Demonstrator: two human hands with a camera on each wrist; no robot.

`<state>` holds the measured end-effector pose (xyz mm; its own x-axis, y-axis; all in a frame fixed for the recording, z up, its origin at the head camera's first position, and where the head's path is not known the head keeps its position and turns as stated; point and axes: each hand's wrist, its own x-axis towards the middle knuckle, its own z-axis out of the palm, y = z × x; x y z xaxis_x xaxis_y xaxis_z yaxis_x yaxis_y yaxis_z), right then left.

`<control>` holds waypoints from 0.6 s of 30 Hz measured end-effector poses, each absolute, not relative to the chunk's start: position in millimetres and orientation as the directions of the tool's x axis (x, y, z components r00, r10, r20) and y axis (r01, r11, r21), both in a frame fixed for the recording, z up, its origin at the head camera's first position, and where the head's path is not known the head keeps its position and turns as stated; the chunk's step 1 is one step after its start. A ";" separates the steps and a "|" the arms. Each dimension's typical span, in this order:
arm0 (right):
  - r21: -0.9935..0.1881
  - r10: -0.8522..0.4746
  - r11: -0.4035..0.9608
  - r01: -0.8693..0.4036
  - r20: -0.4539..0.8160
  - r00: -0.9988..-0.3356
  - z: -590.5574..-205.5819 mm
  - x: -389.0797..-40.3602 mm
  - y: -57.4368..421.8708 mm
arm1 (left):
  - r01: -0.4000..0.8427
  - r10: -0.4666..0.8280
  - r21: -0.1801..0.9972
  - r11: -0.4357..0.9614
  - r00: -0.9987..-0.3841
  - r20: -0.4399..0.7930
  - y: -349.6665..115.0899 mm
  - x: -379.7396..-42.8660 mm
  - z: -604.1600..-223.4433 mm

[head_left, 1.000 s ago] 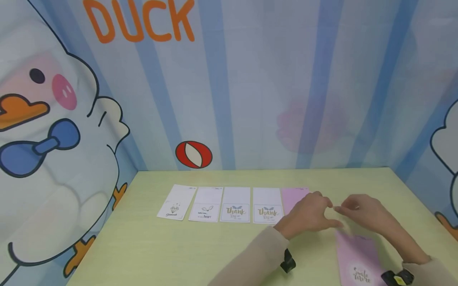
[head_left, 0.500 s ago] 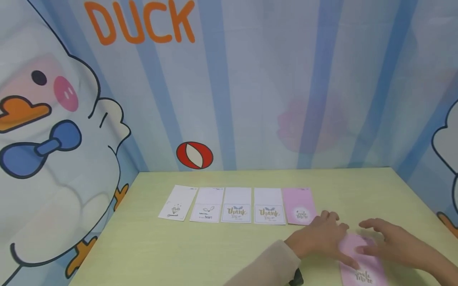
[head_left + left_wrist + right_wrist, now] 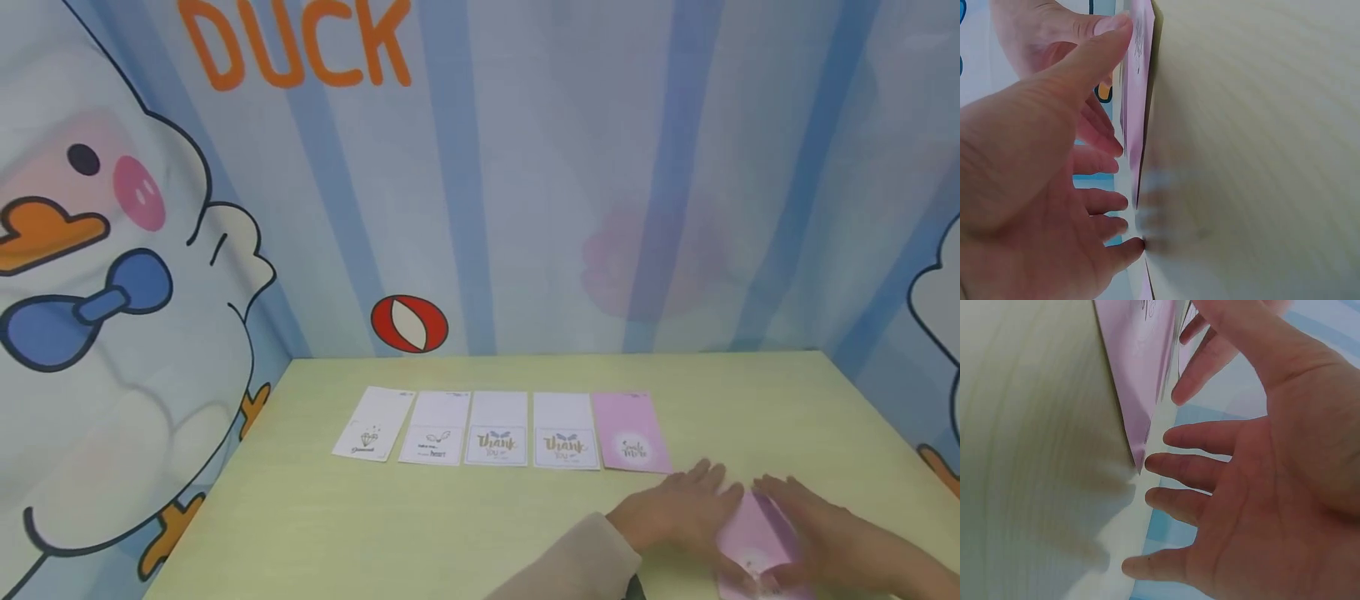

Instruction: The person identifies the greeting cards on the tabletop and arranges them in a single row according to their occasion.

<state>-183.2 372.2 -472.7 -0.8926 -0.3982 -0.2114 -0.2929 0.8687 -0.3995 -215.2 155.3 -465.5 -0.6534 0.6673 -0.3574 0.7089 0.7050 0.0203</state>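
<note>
A pink card [image 3: 756, 533] with printed lettering lies at the front right of the table, partly hidden by both hands. My left hand [image 3: 675, 515] is over its left edge, palm down, fingers extended and thumb reaching across its lower part. On the other side my right hand [image 3: 836, 537] leans over the right edge, thumb pointing inward over the lettering. In the left wrist view a thumb overlaps the card [image 3: 1139, 87] near its lettering. Straight, spread fingers show on the right hand [image 3: 1254, 487] in the right wrist view, beside the card's narrow-looking corner [image 3: 1129, 381].
Behind the hands runs a row of cards: a white diamond card [image 3: 372, 425], a white "heart" card [image 3: 435, 429], two white "Thank You" cards [image 3: 498, 410] and a pink "Smile More" card [image 3: 630, 417]. A duck-print backdrop [image 3: 540, 183] borders the pale yellow table [image 3: 375, 525].
Both hands have come down from above the pink card's top, apart from each other, to its two sides. Their thumbs have moved inward over its lower part.
</note>
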 end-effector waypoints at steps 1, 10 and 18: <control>-0.407 -0.403 0.866 -0.291 -0.224 -0.887 -472.8 -182.9 372.4 | 0.706 0.661 0.015 0.708 -0.655 -0.366 155.7 -214.2 -465.2; -0.486 -0.437 0.828 -0.282 -0.243 -0.866 -478.1 -180.2 380.3 | 0.708 0.635 -0.086 0.701 -0.675 -0.375 158.8 -210.3 -462.7; -0.468 -0.447 0.828 -0.307 -0.223 -0.866 -481.7 -179.9 382.0 | 0.712 0.653 -0.136 0.689 -0.690 -0.312 164.5 -211.9 -464.6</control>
